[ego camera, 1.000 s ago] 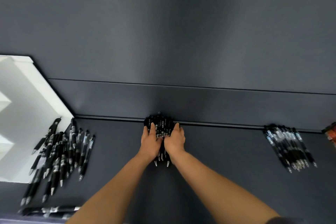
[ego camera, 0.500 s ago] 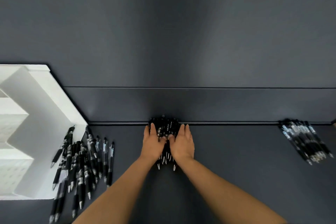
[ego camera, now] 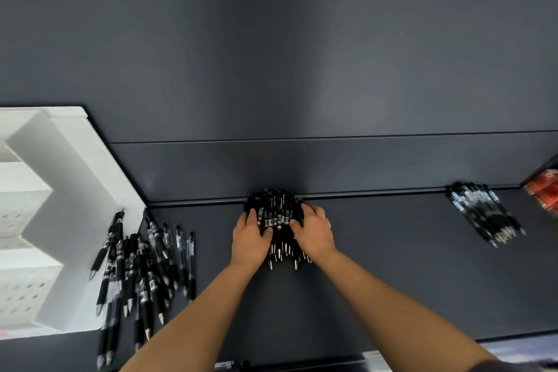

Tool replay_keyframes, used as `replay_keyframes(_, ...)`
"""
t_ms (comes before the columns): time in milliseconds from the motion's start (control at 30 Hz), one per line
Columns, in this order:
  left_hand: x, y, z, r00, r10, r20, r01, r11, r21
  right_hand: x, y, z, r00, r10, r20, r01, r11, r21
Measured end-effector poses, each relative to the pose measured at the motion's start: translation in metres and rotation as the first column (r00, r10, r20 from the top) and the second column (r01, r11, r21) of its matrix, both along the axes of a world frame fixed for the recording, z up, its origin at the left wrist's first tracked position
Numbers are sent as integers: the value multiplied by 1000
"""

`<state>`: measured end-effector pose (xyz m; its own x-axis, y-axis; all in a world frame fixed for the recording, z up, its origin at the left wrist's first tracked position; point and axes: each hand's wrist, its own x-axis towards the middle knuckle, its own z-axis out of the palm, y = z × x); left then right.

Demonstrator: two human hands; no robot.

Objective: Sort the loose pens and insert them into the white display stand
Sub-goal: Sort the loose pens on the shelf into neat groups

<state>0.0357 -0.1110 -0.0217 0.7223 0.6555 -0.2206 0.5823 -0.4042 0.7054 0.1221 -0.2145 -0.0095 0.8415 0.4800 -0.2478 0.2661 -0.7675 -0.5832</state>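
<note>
I see left hand (ego camera: 250, 238) and right hand (ego camera: 314, 232) now curled round pen bundle (ego camera: 276, 208) from both sides — flat half second ago. Bundle on tabletop (ego camera: 377, 266), butted against back panel (ego camera: 377, 169), tips toward me. Squared up, I judge — lift toward white display stand (ego camera: 69, 178) next.

White display stand (ego camera: 69, 190) is running off the left edge, its holes blurring out. Orange-red packet (ego camera: 545, 193) is smearing at the right edge, print unreadable. Left hand (ego camera: 249, 240) and right hand (ego camera: 314, 232) are cupping the pen bundle (ego camera: 277, 214), hiding its flanks and its count.
</note>
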Motion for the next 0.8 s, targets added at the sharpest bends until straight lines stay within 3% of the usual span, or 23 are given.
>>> replay_keyframes(200, -5, -3, -1, 999, 20, -31, -18, 999, 48, -1, -12, 0, 1000, 8, 29, -8, 1000, -7)
replay_keyframes(300, -7, -2, -1, 996, -51, -76, 56, 997, 58, -1, -17, -1, 998, 35, 54, -33, 999, -31)
replay_keyframes(500, -15, 3, 4, 996, -72, -58, 74, 997, 28, -10, -12, 8, 969, 153, 196, -144, 988, -58)
replay_keyframes(600, -28, 8, 9, 996, -88, -28, 90, 994, 65, -22, 2, 15, 920, 246, 306, -241, 969, -56)
replay_keyframes(800, -71, 47, 21, 996, -87, -27, 91, 944, 317, -64, 48, 20, 769, 483, 419, -487, 867, -106)
